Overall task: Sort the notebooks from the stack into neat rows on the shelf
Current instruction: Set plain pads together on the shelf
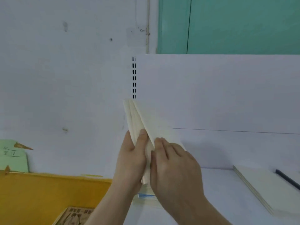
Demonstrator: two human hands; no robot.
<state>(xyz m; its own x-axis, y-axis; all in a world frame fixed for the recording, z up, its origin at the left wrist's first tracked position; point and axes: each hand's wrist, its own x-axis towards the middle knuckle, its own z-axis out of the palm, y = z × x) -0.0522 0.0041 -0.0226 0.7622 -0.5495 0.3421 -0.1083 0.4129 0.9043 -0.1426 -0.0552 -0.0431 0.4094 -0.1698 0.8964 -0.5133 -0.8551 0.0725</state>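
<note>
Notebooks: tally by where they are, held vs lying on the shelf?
Held upright, fanned, between left hand and right hand: 3 edges visible, cream notebooks
Lying flat on shelf, right: 1 pile, count unclear
Total: 3 countable, plus the pile

- The left hand (129,157) is raised in front of the body, its thumb lying upward and its fingers wrapped round the cream notebooks (138,117).
- The right hand (175,166) sits just beside it (knuckles toward the camera), its fingertips pinching the nearest cover.
- Both forearms rise from the lower edge.
</note>
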